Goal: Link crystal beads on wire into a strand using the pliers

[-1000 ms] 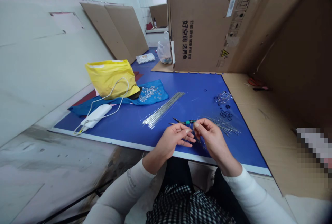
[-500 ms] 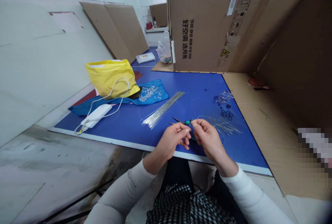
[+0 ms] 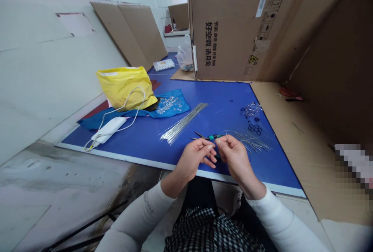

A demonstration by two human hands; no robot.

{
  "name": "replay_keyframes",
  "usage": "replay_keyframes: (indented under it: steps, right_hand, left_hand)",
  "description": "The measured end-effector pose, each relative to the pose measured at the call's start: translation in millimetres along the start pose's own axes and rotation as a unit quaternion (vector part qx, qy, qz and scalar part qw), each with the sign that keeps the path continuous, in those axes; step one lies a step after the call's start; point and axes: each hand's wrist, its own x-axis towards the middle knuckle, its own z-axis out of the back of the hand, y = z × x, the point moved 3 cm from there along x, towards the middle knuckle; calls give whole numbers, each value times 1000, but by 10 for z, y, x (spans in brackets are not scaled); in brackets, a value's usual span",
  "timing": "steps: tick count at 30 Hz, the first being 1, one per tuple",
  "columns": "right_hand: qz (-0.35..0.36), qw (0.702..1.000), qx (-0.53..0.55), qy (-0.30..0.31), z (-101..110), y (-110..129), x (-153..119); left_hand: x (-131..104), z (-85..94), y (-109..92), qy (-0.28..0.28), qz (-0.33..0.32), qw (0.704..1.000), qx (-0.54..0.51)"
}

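My left hand [image 3: 194,156] and my right hand [image 3: 233,153] meet over the front edge of the blue table [image 3: 140,139]. Each pinches with thumb and forefinger; whatever lies between the fingertips is too fine to make out. The other left fingers are loosely spread. Just behind the fingertips lies a tool like pliers [image 3: 210,137], with green and black grips, partly covered by my right hand. Loose thin wires [image 3: 253,142] lie beside my right hand, and one curved strand passes close to it. A bundle of straight silvery wires [image 3: 183,123] rests to the left.
Black rings [image 3: 254,129] and a pile of small clear pieces [image 3: 251,109] lie at the right. Clear beads [image 3: 169,105] sit on a blue cloth [image 3: 183,102] near a yellow bag [image 3: 125,88] and a white corded device [image 3: 109,130]. A large cardboard box [image 3: 233,30] stands behind.
My left hand's lower fingers have spread out a little. The light strand seen by the fingertips earlier no longer shows clearly. Both hands stay in nearly the same place.
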Motion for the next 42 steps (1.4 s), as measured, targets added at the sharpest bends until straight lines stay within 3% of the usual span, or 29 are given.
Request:
replay_keyframes:
  steps: [26,42]
  right_hand:
    - [12,1000,2,23,-14,63,7]
    - [-9,998,42,46,-4,37,7]
  left_hand:
    - [7,20,-10,-21,6,1000,-12]
    - [3,24,23,2,15,1000,-2]
